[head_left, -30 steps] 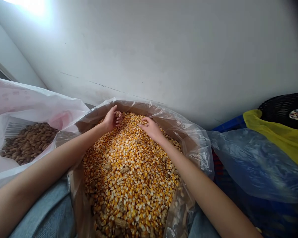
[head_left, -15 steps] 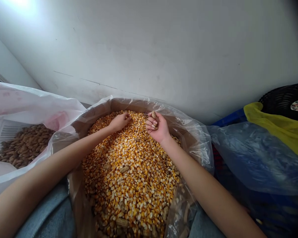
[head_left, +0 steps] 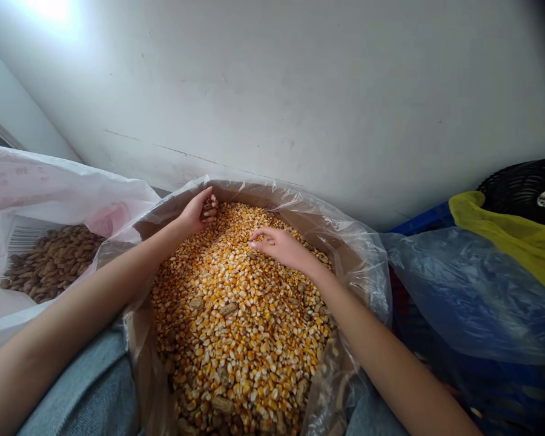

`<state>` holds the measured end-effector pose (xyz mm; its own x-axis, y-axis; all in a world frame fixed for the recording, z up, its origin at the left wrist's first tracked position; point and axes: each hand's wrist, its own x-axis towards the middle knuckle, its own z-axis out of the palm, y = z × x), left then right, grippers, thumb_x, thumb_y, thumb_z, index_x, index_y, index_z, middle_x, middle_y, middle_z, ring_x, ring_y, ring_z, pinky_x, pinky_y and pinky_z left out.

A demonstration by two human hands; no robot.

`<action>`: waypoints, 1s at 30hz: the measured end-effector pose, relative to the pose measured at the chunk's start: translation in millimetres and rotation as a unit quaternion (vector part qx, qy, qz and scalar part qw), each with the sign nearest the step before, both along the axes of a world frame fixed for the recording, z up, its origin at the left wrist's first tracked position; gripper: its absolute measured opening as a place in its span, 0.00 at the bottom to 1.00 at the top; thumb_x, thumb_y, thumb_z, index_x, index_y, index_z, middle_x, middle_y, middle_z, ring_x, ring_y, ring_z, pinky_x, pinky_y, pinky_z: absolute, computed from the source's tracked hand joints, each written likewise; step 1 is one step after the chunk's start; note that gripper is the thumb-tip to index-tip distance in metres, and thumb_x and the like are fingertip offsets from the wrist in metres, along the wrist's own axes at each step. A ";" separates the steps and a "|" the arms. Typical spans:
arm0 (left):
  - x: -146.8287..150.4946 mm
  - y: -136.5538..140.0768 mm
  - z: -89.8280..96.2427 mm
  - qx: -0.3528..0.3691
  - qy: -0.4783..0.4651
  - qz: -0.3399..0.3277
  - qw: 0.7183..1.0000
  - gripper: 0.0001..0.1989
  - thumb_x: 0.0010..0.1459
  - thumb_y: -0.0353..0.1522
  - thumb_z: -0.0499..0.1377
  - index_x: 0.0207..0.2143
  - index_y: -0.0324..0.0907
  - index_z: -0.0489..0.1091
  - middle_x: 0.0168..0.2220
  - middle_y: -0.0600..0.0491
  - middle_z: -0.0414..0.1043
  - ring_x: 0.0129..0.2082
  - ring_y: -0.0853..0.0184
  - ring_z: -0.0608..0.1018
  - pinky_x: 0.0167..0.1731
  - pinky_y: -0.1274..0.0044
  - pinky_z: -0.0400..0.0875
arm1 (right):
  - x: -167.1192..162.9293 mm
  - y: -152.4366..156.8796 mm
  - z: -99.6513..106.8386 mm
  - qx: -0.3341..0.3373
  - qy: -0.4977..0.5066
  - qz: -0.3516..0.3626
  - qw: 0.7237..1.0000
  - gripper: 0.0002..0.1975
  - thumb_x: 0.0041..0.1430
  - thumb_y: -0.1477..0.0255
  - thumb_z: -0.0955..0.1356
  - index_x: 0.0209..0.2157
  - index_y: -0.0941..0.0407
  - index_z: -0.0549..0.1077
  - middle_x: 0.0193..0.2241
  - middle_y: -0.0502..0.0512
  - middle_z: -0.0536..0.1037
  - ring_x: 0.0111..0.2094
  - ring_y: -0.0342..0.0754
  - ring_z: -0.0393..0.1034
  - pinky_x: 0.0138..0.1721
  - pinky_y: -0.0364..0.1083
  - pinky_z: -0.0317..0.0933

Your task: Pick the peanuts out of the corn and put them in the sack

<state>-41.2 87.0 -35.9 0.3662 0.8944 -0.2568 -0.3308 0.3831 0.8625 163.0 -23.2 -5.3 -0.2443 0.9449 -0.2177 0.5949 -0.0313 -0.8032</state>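
A large mound of yellow corn kernels point(head_left: 249, 327) fills a box point(head_left: 140, 363) lined with clear plastic, with several unshelled peanuts point(head_left: 228, 309) mixed in. My left hand point(head_left: 198, 213) is raised at the box's far left edge. Its fingers curl around something brown and shell-like that looks like peanuts, partly hidden by the fingers. Just above the kernels, right of the middle, my right hand point(head_left: 279, 247) reaches leftward. Its thumb and forefinger are slightly apart, near a peanut point(head_left: 253, 255) lying in the corn, and I see nothing between them.
To the left stands a white plastic bag point(head_left: 72, 181) with a heap of peanuts point(head_left: 54, 260) inside. At right are a blue crate point(head_left: 422, 218), a clear plastic bag point(head_left: 472, 290), a yellow bag point(head_left: 508, 230) and a black round fan-like object point(head_left: 518, 181). A pale wall point(head_left: 300, 91) rises behind the box.
My left hand has lifted off the corn and moved left, now curled with its fingers facing right. My right hand, which held peanuts, has turned over and lowered leftward over the kernels.
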 end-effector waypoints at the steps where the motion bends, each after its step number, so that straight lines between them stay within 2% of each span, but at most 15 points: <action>1: -4.1 2.3 -0.6 0.053 0.073 0.006 0.996 0.13 0.50 0.40 0.51 0.20 0.40 0.60 0.15 0.58 0.54 0.10 0.78 0.51 0.10 0.83 0.41 | -1.6 -1.9 -0.8 0.011 -0.057 0.030 0.998 0.13 0.48 0.62 0.65 0.33 0.55 0.69 0.22 0.48 0.67 0.23 0.40 0.59 0.25 0.39 0.51; 3: -12.4 5.3 -2.8 0.181 0.244 0.007 0.953 0.12 0.46 0.39 0.55 0.19 0.40 0.64 0.16 0.57 0.57 0.12 0.76 0.55 0.12 0.81 0.45 | -4.5 -4.3 -1.3 0.022 -0.121 0.077 0.989 0.10 0.49 0.64 0.64 0.32 0.55 0.69 0.25 0.49 0.69 0.26 0.42 0.61 0.28 0.41 0.52; 5: -18.0 5.0 -6.8 0.290 0.393 0.007 0.872 0.09 0.43 0.37 0.58 0.19 0.41 0.67 0.17 0.54 0.61 0.16 0.72 0.60 0.16 0.80 0.49 | -5.6 -4.5 -0.6 0.025 -0.123 0.092 0.988 0.09 0.50 0.65 0.63 0.29 0.56 0.69 0.25 0.50 0.69 0.27 0.42 0.61 0.29 0.41 0.52; 7: -19.0 1.6 -13.4 0.343 0.484 -0.002 0.805 0.07 0.41 0.36 0.59 0.19 0.42 0.67 0.19 0.53 0.63 0.21 0.68 0.64 0.20 0.80 0.52 | -4.4 -2.8 0.6 0.005 -0.060 0.074 0.995 0.09 0.50 0.64 0.63 0.29 0.56 0.68 0.24 0.49 0.68 0.24 0.40 0.60 0.25 0.40 0.51; 9: -16.2 -2.7 -21.6 0.348 0.526 -0.031 0.775 0.07 0.39 0.36 0.60 0.18 0.43 0.66 0.18 0.53 0.63 0.23 0.66 0.66 0.22 0.80 0.52 | -1.1 0.1 1.8 -0.035 0.065 0.023 0.997 0.11 0.49 0.63 0.63 0.29 0.57 0.66 0.22 0.48 0.66 0.20 0.38 0.56 0.21 0.38 0.48; 11: -12.5 -5.4 -29.4 0.339 0.541 -0.061 0.767 0.09 0.37 0.36 0.61 0.16 0.43 0.65 0.16 0.53 0.61 0.24 0.65 0.67 0.22 0.80 0.53 | 3.6 3.8 2.7 -0.068 0.216 -0.040 0.973 0.11 0.50 0.63 0.61 0.28 0.57 0.64 0.23 0.48 0.65 0.17 0.37 0.52 0.17 0.38 0.44; 13: -10.7 -5.3 -34.3 0.328 0.538 -0.071 0.773 0.09 0.36 0.35 0.62 0.15 0.42 0.63 0.15 0.54 0.59 0.23 0.65 0.67 0.21 0.81 0.52 | 8.9 7.9 3.0 -0.074 0.336 -0.104 0.933 0.08 0.49 0.65 0.60 0.27 0.57 0.63 0.25 0.48 0.66 0.17 0.36 0.50 0.15 0.37 0.42; 15: -11.5 -3.2 -34.9 0.312 0.508 -0.067 0.800 0.09 0.35 0.34 0.63 0.14 0.42 0.64 0.15 0.55 0.59 0.20 0.68 0.65 0.18 0.81 0.50 | 14.0 11.7 2.5 -0.073 0.401 -0.155 0.900 0.06 0.48 0.69 0.60 0.27 0.56 0.63 0.25 0.49 0.66 0.16 0.36 0.49 0.15 0.37 0.42; 18: -13.9 -0.8 -26.4 0.239 0.390 -0.066 0.887 0.10 0.36 0.34 0.63 0.15 0.41 0.64 0.14 0.56 0.58 0.15 0.74 0.59 0.14 0.81 0.45 | 18.5 15.5 -0.5 -0.073 0.435 -0.201 0.875 0.05 0.46 0.70 0.61 0.28 0.56 0.63 0.24 0.49 0.66 0.17 0.37 0.51 0.15 0.37 0.44; 20: -14.1 -1.6 -16.0 0.128 0.252 -0.086 0.955 0.10 0.42 0.36 0.60 0.17 0.40 0.63 0.13 0.58 0.54 0.12 0.77 0.54 0.11 0.82 0.43 | 17.9 16.1 -4.1 -0.074 0.417 -0.202 0.883 0.07 0.47 0.67 0.62 0.26 0.56 0.62 0.24 0.49 0.66 0.18 0.37 0.53 0.15 0.37 0.44; 22: -13.3 -3.5 -4.4 0.004 0.077 -0.106 0.991 0.11 0.49 0.35 0.55 0.18 0.39 0.60 0.13 0.60 0.49 0.11 0.78 0.50 0.09 0.83 0.42 | 14.6 15.7 -8.8 -0.062 0.339 -0.189 0.920 0.10 0.48 0.64 0.62 0.24 0.56 0.62 0.22 0.49 0.65 0.17 0.37 0.54 0.15 0.37 0.44; 25: -12.2 -6.4 9.1 -0.106 -0.144 -0.096 0.979 0.11 0.53 0.29 0.48 0.18 0.39 0.55 0.14 0.60 0.47 0.10 0.79 0.51 0.08 0.86 0.43 | 6.2 15.3 -17.2 0.028 0.101 -0.140 0.985 0.10 0.50 0.64 0.62 0.27 0.56 0.67 0.25 0.50 0.69 0.21 0.39 0.59 0.20 0.39 0.51; 26: -12.0 -7.1 11.7 -0.121 -0.183 -0.085 0.972 0.10 0.53 0.28 0.46 0.19 0.39 0.55 0.14 0.60 0.48 0.10 0.79 0.52 0.07 0.87 0.44 | 3.1 15.7 -20.0 0.063 0.013 -0.111 0.992 0.09 0.50 0.65 0.62 0.29 0.55 0.68 0.27 0.50 0.70 0.24 0.41 0.62 0.24 0.40 0.54; 28: -11.6 -8.5 14.1 -0.140 -0.214 -0.073 0.964 0.09 0.52 0.27 0.46 0.20 0.39 0.56 0.15 0.59 0.50 0.11 0.79 0.54 0.07 0.87 0.44 | -2.5 17.0 -25.0 0.104 -0.136 -0.041 0.984 0.10 0.52 0.66 0.61 0.33 0.53 0.70 0.32 0.51 0.72 0.31 0.45 0.65 0.32 0.43 0.56; 30: -10.6 -10.2 14.1 -0.149 -0.207 -0.069 0.964 0.08 0.52 0.30 0.48 0.21 0.39 0.57 0.16 0.59 0.52 0.11 0.78 0.56 0.07 0.87 0.45 | -7.0 18.3 -28.8 0.100 -0.236 0.017 0.966 0.11 0.52 0.67 0.61 0.37 0.51 0.70 0.35 0.52 0.73 0.36 0.47 0.65 0.37 0.45 0.55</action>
<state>-51.8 76.8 -21.7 0.6029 0.7389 -0.3010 -0.5514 0.6585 0.5122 156.0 -4.9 -34.1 -0.1934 0.9731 -0.1253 0.8943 0.1224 -0.4303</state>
